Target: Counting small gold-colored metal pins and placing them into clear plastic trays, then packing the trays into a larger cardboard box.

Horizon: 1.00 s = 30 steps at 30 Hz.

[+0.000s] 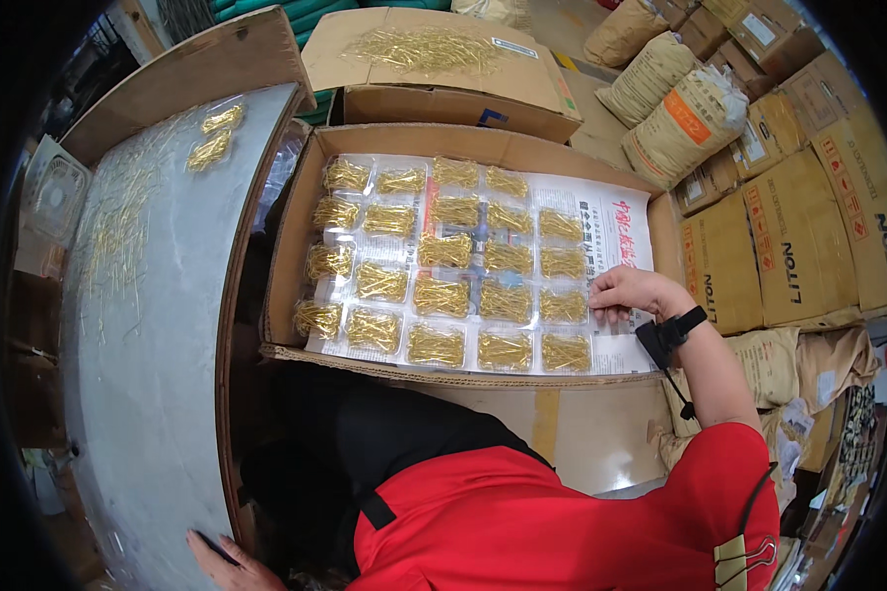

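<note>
A large open cardboard box (291,246) is lined with a printed newspaper sheet (611,212). Rows of small clear bags of gold-coloured pins (442,295) lie on the sheet. My right hand (629,292) reaches in from the right and rests knuckles-up on the paper. Its fingertips press down beside the rightmost bag (565,305), and it grips nothing. A black strap (672,333) circles that wrist. My left hand (229,565) lies flat on the near edge of the grey table (158,394) at the lower left, empty.
Loose gold pins (118,231) and two filled bags (212,138) lie on the grey table. A second box behind carries a heap of pins (426,49). Stacked cartons (808,246) and filled sacks (680,113) stand to the right. A red sleeve and torso (562,522) fill the lower edge.
</note>
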Each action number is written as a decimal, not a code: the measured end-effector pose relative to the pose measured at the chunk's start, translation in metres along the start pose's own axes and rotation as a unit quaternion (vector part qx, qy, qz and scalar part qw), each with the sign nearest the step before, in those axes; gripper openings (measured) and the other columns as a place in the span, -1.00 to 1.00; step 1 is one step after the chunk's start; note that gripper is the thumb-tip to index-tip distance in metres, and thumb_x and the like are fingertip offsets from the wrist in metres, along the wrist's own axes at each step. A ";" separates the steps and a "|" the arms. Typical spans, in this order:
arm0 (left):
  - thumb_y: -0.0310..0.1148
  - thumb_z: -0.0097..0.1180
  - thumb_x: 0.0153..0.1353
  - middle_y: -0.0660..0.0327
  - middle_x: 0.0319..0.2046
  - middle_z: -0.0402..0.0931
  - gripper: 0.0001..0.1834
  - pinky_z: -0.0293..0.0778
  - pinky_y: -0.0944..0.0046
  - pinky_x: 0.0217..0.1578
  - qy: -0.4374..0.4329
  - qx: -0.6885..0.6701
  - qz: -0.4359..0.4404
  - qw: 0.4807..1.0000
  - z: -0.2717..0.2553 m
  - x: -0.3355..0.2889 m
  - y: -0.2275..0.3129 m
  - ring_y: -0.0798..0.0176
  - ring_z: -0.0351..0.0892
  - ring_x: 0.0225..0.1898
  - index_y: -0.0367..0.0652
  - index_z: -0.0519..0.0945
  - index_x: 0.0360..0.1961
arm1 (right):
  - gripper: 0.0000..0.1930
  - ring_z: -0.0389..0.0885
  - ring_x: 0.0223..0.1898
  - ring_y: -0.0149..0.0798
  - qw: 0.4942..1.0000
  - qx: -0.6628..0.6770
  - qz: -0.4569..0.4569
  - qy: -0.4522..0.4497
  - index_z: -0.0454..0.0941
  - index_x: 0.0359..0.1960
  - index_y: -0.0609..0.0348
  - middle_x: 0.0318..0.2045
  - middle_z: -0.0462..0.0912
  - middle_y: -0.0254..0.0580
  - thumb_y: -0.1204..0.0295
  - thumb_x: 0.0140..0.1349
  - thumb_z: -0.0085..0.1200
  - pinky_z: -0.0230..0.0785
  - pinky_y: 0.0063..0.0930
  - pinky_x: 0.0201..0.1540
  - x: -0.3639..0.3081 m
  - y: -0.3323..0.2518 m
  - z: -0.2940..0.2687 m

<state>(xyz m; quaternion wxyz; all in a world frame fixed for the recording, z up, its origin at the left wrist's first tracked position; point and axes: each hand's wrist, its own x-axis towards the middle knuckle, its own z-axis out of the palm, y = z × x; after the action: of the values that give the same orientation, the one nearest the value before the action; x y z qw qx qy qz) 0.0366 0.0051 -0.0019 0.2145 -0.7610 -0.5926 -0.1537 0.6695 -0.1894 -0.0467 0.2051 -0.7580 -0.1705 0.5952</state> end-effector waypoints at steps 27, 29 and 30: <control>-0.13 0.07 0.37 -0.23 0.20 0.41 -0.37 0.25 -0.18 0.30 -0.020 -0.099 -0.071 0.992 0.008 -0.010 -0.008 -0.34 0.36 0.25 -0.48 0.39 0.25 | -0.78 0.59 -0.51 -0.44 0.913 0.003 -0.409 -0.006 0.60 -0.16 0.31 -0.46 0.64 -0.30 0.35 0.40 0.10 0.50 -0.55 -0.42 0.079 -0.334 0.148; -0.12 0.07 0.37 -0.23 0.19 0.43 -0.37 0.26 -0.17 0.29 -0.013 -0.099 -0.075 0.992 0.008 -0.009 -0.008 -0.34 0.37 0.24 -0.47 0.40 0.24 | -0.79 0.64 -0.47 -0.38 0.904 0.084 -0.419 0.005 0.58 -0.20 0.38 -0.39 0.65 -0.21 0.40 0.40 0.10 0.59 -0.52 -0.35 0.117 -0.381 0.160; -0.11 0.07 0.37 -0.22 0.18 0.44 -0.37 0.28 -0.17 0.28 -0.011 -0.098 -0.070 0.993 0.008 -0.009 -0.007 -0.33 0.39 0.23 -0.47 0.40 0.24 | -0.80 0.65 -0.45 -0.34 0.911 0.137 -0.390 -0.003 0.56 -0.24 0.42 -0.38 0.65 -0.14 0.44 0.39 0.10 0.61 -0.52 -0.36 0.139 -0.402 0.162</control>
<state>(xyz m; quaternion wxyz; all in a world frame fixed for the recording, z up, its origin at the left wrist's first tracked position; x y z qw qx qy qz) 0.0272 0.0029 -0.0124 0.1213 -0.7363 -0.6291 -0.2176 0.5382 0.2423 0.0106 0.5222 -0.5942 -0.3695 0.4875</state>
